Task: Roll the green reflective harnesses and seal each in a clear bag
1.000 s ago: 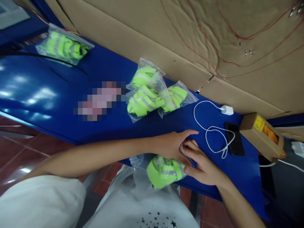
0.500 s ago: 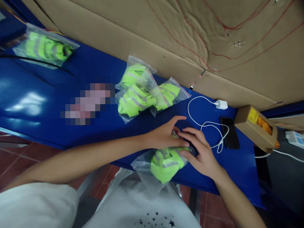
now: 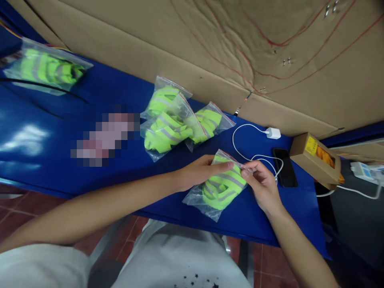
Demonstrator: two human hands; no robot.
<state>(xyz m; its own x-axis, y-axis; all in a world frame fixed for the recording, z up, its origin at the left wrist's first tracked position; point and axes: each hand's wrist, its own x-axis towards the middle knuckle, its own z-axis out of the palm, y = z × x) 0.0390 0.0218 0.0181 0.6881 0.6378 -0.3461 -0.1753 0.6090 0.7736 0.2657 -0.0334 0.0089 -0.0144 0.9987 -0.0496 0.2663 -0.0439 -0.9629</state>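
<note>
A clear zip bag (image 3: 225,186) holding a folded neon-yellow reflective vest or strap with grey bands lies at the blue table's front edge. My left hand (image 3: 204,170) grips the bag's upper left part, thumb laid across the top and the other fingers partly hidden behind it. At the upper right corner, my right hand (image 3: 262,182) pinches the red-lined zip edge between thumb and fingers. Beyond my hands lie three similar bags: a near one (image 3: 168,132), one behind it (image 3: 163,98) and one to the right (image 3: 208,122).
Another neon bag (image 3: 51,68) lies far left by a black cable. A blurred-out patch (image 3: 105,138) covers something on the table (image 3: 120,180). To the right are a white charger (image 3: 273,133) with cable, a black phone (image 3: 285,168) and a cardboard box (image 3: 315,158). Cardboard (image 3: 135,40) lines the back.
The bag has moved up from the table edge and lies flatter, its zip edge now showing. My right hand has shifted from over the bag to pinching its upper right corner.
</note>
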